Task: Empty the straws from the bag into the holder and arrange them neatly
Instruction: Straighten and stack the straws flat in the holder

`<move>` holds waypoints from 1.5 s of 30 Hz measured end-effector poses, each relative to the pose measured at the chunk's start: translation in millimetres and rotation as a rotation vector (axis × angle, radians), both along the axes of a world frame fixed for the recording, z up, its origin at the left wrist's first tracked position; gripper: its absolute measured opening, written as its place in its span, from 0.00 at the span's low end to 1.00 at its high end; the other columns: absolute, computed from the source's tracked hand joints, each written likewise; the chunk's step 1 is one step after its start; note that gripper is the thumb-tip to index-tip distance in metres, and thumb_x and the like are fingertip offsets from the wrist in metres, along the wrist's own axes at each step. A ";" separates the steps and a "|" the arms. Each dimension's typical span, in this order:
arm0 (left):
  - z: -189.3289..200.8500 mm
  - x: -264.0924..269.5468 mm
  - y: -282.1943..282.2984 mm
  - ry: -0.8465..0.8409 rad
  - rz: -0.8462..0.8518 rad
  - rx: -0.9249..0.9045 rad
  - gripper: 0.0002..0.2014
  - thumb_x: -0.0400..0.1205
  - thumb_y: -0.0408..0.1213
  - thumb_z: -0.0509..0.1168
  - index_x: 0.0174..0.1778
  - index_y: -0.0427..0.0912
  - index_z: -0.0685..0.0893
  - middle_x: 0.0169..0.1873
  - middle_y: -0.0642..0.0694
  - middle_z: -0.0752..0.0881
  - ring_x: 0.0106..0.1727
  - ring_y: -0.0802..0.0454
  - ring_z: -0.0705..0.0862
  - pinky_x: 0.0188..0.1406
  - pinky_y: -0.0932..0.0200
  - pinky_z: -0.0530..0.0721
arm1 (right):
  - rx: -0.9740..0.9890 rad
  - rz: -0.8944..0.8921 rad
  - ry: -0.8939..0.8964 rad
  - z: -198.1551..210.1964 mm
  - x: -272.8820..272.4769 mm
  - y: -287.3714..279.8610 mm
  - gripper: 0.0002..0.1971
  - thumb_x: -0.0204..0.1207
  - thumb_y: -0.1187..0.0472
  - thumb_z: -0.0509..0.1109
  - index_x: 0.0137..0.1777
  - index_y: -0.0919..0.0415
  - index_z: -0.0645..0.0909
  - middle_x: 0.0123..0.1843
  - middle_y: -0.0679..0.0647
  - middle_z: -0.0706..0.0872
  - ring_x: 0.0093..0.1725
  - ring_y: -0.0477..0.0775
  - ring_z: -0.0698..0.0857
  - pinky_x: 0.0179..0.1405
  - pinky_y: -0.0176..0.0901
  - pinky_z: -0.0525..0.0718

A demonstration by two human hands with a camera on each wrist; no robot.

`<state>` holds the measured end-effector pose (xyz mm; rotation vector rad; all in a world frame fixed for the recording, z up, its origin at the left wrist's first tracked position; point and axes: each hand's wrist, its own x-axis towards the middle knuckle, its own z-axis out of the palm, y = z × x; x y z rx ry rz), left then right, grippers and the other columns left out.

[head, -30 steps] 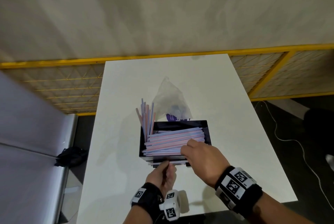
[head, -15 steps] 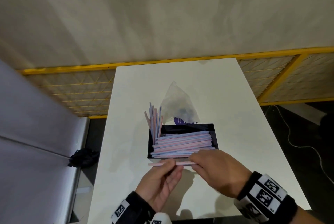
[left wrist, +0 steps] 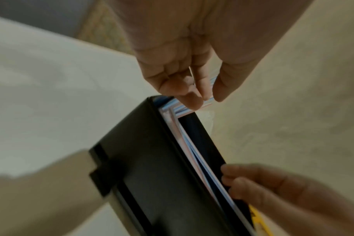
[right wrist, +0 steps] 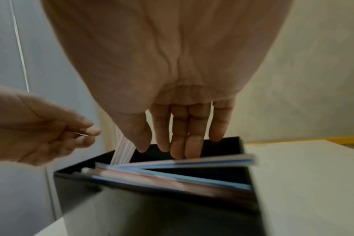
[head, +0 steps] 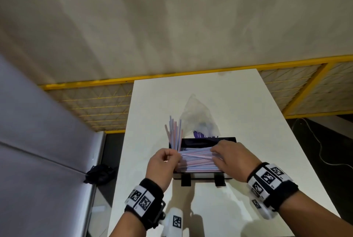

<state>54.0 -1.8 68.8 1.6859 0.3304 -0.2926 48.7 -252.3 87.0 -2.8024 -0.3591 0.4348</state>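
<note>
A black holder (head: 227, 138) stands mid-table with several pink and blue straws (head: 198, 164) lying flat in it. More straws (head: 174, 133) stick up at its back left corner. A clear bag (head: 196, 116) lies just behind it. My left hand (head: 176, 157) pinches the left ends of the top straws (left wrist: 209, 99) at the holder's (left wrist: 148, 159) left end. My right hand (head: 215, 152) rests with straight fingers on the pile's right part. In the right wrist view my right hand (right wrist: 164, 149) touches the straws (right wrist: 182, 162) above the holder (right wrist: 152, 204).
The white table (head: 229, 208) has bare surface in front of and beside the holder. A yellow mesh fence (head: 99, 103) runs behind and to the right. A grey panel (head: 38, 141) stands on the left, with a dark cloth (head: 99, 174) on the floor.
Both hands held a pink straw in front of the holder; they have moved up and over the holder, and the straw now lies across the pile.
</note>
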 end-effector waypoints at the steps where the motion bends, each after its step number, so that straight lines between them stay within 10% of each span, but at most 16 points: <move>1: -1.0 4.7 -0.6 -0.041 -0.014 0.088 0.03 0.82 0.36 0.72 0.49 0.42 0.87 0.43 0.45 0.91 0.42 0.51 0.91 0.41 0.56 0.90 | 0.067 -0.022 0.006 -0.7 4.6 7.9 0.13 0.87 0.49 0.63 0.64 0.51 0.83 0.57 0.46 0.84 0.57 0.51 0.84 0.60 0.48 0.79; 7: -6.8 18.0 -9.0 -0.256 -0.166 0.377 0.09 0.82 0.46 0.68 0.53 0.64 0.77 0.53 0.56 0.81 0.43 0.52 0.88 0.47 0.54 0.89 | 0.470 -0.233 0.181 -2.9 40.0 59.2 0.15 0.85 0.55 0.62 0.60 0.68 0.79 0.40 0.59 0.86 0.35 0.54 0.81 0.47 0.58 0.85; 11: -12.5 19.9 -8.0 -0.284 -0.232 0.455 0.14 0.84 0.46 0.66 0.65 0.60 0.78 0.55 0.60 0.75 0.47 0.58 0.85 0.52 0.62 0.86 | 0.697 -0.400 0.327 -13.2 57.1 75.1 0.17 0.88 0.60 0.62 0.73 0.63 0.79 0.40 0.54 0.87 0.35 0.48 0.84 0.37 0.41 0.85; 18: -15.7 31.3 -6.1 -0.276 -0.199 0.396 0.12 0.82 0.37 0.67 0.51 0.63 0.80 0.45 0.63 0.85 0.43 0.67 0.86 0.41 0.76 0.82 | 0.898 -0.528 0.326 -25.9 55.6 89.9 0.13 0.86 0.64 0.65 0.63 0.53 0.88 0.53 0.64 0.91 0.42 0.56 0.88 0.61 0.67 0.89; 24: -20.9 36.1 -3.8 -0.220 -0.170 0.388 0.04 0.81 0.43 0.70 0.47 0.58 0.84 0.39 0.55 0.89 0.38 0.58 0.88 0.42 0.58 0.87 | 0.817 -0.455 0.242 -17.0 51.6 94.8 0.13 0.86 0.66 0.62 0.55 0.55 0.90 0.46 0.55 0.92 0.45 0.56 0.91 0.58 0.57 0.91; 31: -19.3 41.8 -1.9 -0.257 -0.234 0.541 0.11 0.82 0.46 0.70 0.38 0.69 0.81 0.44 0.54 0.80 0.41 0.66 0.80 0.38 0.81 0.74 | 0.681 -0.257 0.160 1.7 41.3 98.6 0.18 0.85 0.63 0.61 0.53 0.44 0.91 0.45 0.42 0.92 0.44 0.39 0.88 0.49 0.38 0.85; 36: -16.2 45.9 -0.2 -0.267 -0.241 0.538 0.10 0.82 0.44 0.70 0.38 0.68 0.83 0.44 0.55 0.85 0.42 0.53 0.86 0.48 0.57 0.86 | 0.569 -0.152 0.077 11.8 29.0 97.2 0.16 0.86 0.55 0.61 0.70 0.41 0.81 0.43 0.42 0.89 0.42 0.39 0.85 0.43 0.34 0.82; 45: 12.4 48.8 0.8 -0.409 -0.245 0.594 0.06 0.84 0.48 0.70 0.51 0.54 0.91 0.43 0.56 0.85 0.42 0.58 0.83 0.49 0.58 0.83 | 0.084 0.114 0.159 -23.0 -14.1 78.7 0.34 0.87 0.38 0.58 0.87 0.56 0.63 0.89 0.57 0.62 0.87 0.60 0.64 0.85 0.55 0.65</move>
